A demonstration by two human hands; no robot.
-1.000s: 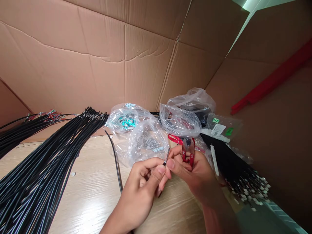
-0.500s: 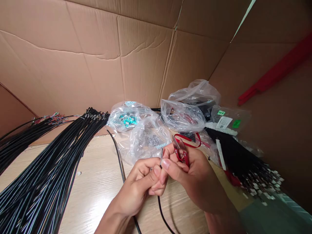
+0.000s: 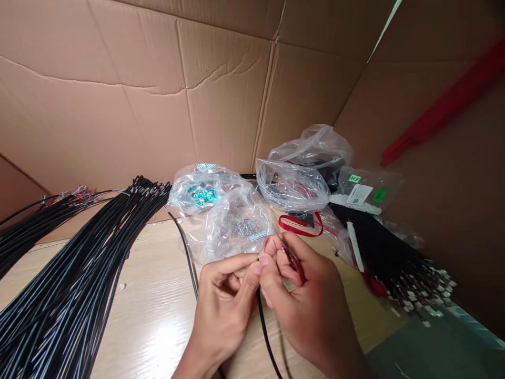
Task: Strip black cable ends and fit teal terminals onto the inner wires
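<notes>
Both hands meet over the table, thumbs and forefingers pinched together at the tip of a black cable (image 3: 265,326). My left hand (image 3: 226,302) is closed on the cable end, which its fingers mostly hide. Tucked in the curled fingers of my right hand (image 3: 311,295) is a pair of small red-handled snips (image 3: 295,266), seen nearly edge-on. The thumb and forefinger of that hand also press on the cable's end. From the hands the cable curves down to the bottom edge. Just beyond them lies a clear bag of tiny silvery parts (image 3: 244,223).
Bundles of black cables (image 3: 74,263) cover the left of the table (image 3: 145,295). A bag with teal parts (image 3: 203,195), more clear bags (image 3: 294,184) and a red strap (image 3: 300,231) lie at the back. Black wires with white connectors (image 3: 379,247) fan out at right. Cardboard walls (image 3: 150,105) enclose the table.
The snips have turned from face-on to nearly edge-on in my right hand. My left hand has rotated more upright, and its thumb now meets the right thumb at the cable tip. The view shifted slightly.
</notes>
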